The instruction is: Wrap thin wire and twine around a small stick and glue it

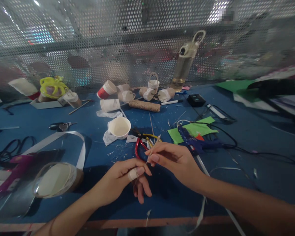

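Observation:
My left hand (127, 178) is over the near part of the table, its thumb wrapped in white tape (133, 174). Thumb and forefinger are pressed together on a thin pale string (147, 160), while the lower fingers are loosely curled. My right hand (174, 160) meets it from the right, pinching the same string between thumb and fingertips. Just beyond the fingertips lie pliers with red handles (137, 149) and a yellow-handled tool (149, 135), partly hidden by my right hand. A white paper cup (120, 127) stands behind them.
A blue glue gun (199, 142) with its cord rests on green paper (173, 135) at right. Behind are a twine roll (145, 106), small twine-wrapped cups (164, 95) and a tall bottle (184, 67) against perforated metal. Near left sit a twine-wrapped cup (77, 178) and a magenta tool (17, 170).

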The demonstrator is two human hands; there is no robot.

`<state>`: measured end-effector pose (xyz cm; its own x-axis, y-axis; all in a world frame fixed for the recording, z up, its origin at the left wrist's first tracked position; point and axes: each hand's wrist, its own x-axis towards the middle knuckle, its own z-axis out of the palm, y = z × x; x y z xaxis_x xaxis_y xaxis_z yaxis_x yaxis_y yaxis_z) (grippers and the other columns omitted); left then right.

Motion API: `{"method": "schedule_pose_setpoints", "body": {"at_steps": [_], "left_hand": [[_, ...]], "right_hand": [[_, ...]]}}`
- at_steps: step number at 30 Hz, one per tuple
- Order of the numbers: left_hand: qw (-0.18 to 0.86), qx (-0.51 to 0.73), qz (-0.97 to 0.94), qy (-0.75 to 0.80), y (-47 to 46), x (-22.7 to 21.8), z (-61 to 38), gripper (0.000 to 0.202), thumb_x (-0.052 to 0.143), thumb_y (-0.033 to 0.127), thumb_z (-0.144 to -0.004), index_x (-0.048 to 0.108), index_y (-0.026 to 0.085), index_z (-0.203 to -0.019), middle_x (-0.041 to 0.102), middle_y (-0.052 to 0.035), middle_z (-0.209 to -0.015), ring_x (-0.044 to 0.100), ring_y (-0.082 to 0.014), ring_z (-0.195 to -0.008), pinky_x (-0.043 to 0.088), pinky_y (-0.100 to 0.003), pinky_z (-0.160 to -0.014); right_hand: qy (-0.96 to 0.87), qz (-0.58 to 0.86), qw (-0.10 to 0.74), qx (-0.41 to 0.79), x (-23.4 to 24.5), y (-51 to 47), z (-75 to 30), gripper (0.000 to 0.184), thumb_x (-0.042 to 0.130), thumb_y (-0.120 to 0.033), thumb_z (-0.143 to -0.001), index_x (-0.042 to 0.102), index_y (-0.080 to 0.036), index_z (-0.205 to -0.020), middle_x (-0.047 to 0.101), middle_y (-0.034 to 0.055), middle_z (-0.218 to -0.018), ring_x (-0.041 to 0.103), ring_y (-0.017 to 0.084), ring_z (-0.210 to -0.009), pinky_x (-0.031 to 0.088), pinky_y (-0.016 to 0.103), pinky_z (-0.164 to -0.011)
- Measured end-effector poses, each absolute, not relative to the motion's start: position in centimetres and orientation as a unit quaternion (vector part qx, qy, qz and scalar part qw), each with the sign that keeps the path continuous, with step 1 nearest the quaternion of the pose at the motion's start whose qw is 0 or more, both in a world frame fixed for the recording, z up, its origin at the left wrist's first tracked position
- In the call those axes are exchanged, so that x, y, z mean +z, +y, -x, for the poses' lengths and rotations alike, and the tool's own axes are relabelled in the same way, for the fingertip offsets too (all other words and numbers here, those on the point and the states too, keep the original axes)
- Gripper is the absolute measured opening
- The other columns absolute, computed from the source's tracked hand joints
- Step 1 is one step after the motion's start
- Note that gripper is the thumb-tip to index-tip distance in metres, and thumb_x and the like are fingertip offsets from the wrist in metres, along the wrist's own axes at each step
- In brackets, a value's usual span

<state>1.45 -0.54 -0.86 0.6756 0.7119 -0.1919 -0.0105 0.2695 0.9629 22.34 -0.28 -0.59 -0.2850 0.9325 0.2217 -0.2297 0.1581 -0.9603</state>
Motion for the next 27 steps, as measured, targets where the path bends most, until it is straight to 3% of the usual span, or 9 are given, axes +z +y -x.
{"method": "schedule_pose_setpoints", "body": {"at_steps": [5, 10, 14, 17, 20, 23, 27], "left_hand": [[0.786, 0.227, -0.505, 0.276, -0.35, -0.96, -1.26, 0.024, 0.052, 0.037, -0.101, 0.061, 0.015, -0.093, 0.078, -0.0061, -0.07, 0.07, -0.0113, -0.049, 0.05, -0.016, -0.047], [0.762, 0.232, -0.528, 0.293, -0.33, -1.1, -1.27, 0.025, 0.051, 0.037, -0.101, 0.062, 0.015, -0.097, 0.078, -0.0058, -0.07, 0.07, -0.011, -0.05, 0.05, -0.017, -0.049], [0.661, 0.258, -0.612, 0.35, -0.6, -1.25, -1.3, 0.021, 0.051, 0.035, -0.1, 0.061, 0.017, -0.105, 0.078, -0.0049, -0.075, 0.069, -0.0119, -0.056, 0.053, -0.021, -0.056], [0.527, 0.261, -0.715, 0.379, -0.72, -1.41, -1.33, 0.015, 0.053, 0.028, -0.099, 0.062, 0.018, -0.106, 0.078, -0.0032, -0.078, 0.07, -0.013, -0.062, 0.053, -0.024, -0.065], [0.446, 0.245, -0.771, 0.384, -0.67, -1.52, -1.33, 0.02, 0.045, 0.021, -0.1, 0.063, 0.019, -0.107, 0.078, -0.0028, -0.082, 0.07, -0.013, -0.065, 0.052, -0.024, -0.068], [0.456, 0.239, -0.765, 0.387, -0.66, -1.55, -1.3, 0.023, 0.042, 0.023, -0.101, 0.064, 0.019, -0.108, 0.078, -0.0041, -0.086, 0.071, -0.0135, -0.066, 0.054, -0.024, -0.068], [0.574, 0.256, -0.685, 0.368, -0.77, -1.51, -1.33, 0.024, 0.044, 0.032, -0.102, 0.063, 0.017, -0.103, 0.078, -0.0055, -0.082, 0.072, -0.0132, -0.062, 0.056, -0.023, -0.065]], "right_hand": [[-0.532, 0.29, 0.5, 0.619, -0.74, -0.2, -22.18, 0.013, 0.071, -0.015, -0.088, 0.078, -0.025, -0.085, 0.075, -0.0018, -0.091, 0.066, 0.005, -0.069, 0.056, 0.015, -0.071], [-0.518, 0.305, 0.504, 0.62, -0.85, -0.05, -22.12, 0.006, 0.075, -0.018, -0.085, 0.076, -0.023, -0.083, 0.072, -0.0023, -0.086, 0.065, 0.006, -0.067, 0.055, 0.016, -0.066], [-0.527, 0.334, 0.512, 0.591, -0.95, -0.14, -22.12, 0.005, 0.078, -0.02, -0.083, 0.074, -0.022, -0.081, 0.07, -0.003, -0.079, 0.063, 0.006, -0.065, 0.053, 0.016, -0.064], [-0.557, 0.356, 0.501, 0.559, -0.96, -0.26, -22.09, 0.004, 0.076, -0.02, -0.084, 0.073, -0.021, -0.081, 0.069, -0.003, -0.078, 0.063, 0.007, -0.066, 0.053, 0.016, -0.065], [-0.584, 0.358, 0.492, 0.537, -0.92, -0.35, -22.05, 0.004, 0.075, -0.02, -0.086, 0.073, -0.022, -0.082, 0.069, -0.0028, -0.079, 0.063, 0.007, -0.067, 0.054, 0.017, -0.066], [-0.599, 0.352, 0.496, 0.521, -0.91, -0.37, -22.06, 0.004, 0.074, -0.02, -0.086, 0.075, -0.022, -0.083, 0.071, -0.0011, -0.084, 0.066, 0.01, -0.073, 0.055, 0.017, -0.064], [-0.616, 0.351, 0.493, 0.504, -0.9, -0.37, -22.24, 0.009, 0.071, -0.016, -0.088, 0.077, -0.023, -0.085, 0.075, -0.0001, -0.091, 0.067, 0.01, -0.073, 0.056, 0.019, -0.069]]}}
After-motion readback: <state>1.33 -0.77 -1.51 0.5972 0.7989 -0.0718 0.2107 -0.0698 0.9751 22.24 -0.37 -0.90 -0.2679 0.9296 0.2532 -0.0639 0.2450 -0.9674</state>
